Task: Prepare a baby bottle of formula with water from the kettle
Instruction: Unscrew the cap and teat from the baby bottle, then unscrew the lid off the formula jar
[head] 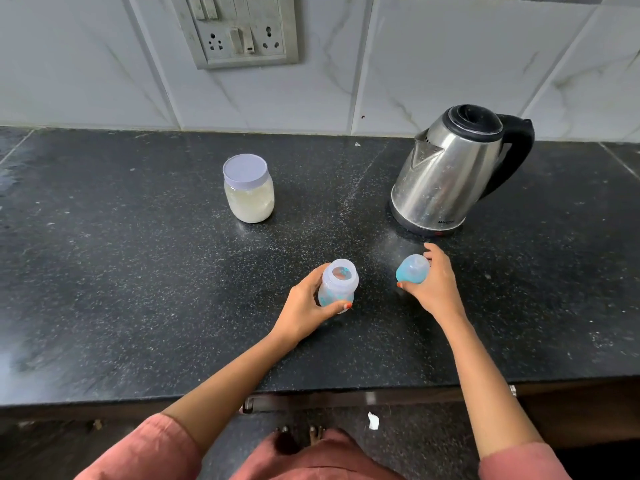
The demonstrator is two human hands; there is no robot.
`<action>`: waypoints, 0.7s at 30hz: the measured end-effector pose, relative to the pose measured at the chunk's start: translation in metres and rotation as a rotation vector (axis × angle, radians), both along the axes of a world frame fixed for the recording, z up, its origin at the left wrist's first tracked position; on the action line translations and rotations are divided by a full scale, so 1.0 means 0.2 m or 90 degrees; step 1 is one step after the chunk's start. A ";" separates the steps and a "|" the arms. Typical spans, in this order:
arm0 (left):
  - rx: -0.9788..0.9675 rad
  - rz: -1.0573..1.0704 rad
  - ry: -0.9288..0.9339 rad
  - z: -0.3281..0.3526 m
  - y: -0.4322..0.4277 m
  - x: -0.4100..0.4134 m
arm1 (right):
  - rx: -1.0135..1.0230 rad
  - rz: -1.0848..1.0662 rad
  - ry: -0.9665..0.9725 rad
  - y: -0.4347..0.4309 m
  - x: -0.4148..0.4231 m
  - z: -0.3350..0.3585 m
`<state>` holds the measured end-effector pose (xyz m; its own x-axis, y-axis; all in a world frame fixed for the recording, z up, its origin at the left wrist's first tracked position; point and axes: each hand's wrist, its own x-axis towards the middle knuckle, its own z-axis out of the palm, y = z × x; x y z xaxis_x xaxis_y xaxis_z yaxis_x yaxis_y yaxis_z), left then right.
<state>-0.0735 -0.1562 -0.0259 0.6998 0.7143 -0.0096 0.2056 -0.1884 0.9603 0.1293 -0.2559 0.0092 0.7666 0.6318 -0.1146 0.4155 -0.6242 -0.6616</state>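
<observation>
A clear baby bottle (338, 280) with blue print stands upright and uncapped on the black counter (138, 289), and my left hand (304, 308) grips its body from the left. Its blue cap with clear teat cover (412, 269) is in my right hand (433, 285), low over the counter to the bottle's right. A steel kettle (450, 171) with a black lid and handle stands behind my right hand, spout facing left. A jar of pale formula powder (248, 192) with a white lid sits shut at the back left of the bottle.
A tiled wall with a switch and socket panel (239, 29) rises behind the counter. The counter's front edge (311, 393) runs just below my forearms, with a drawer handle beneath it.
</observation>
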 end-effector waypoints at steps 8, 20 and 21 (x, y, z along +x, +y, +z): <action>-0.078 -0.059 -0.002 -0.02 0.10 -0.11 | 0.105 0.104 -0.022 0.19 -0.03 0.23; 0.014 0.279 -0.048 0.07 0.58 -0.30 | 0.032 0.391 0.077 0.93 -0.21 0.23; 0.029 0.294 -0.043 0.07 0.63 -0.31 | 0.026 0.407 0.077 0.98 -0.22 0.23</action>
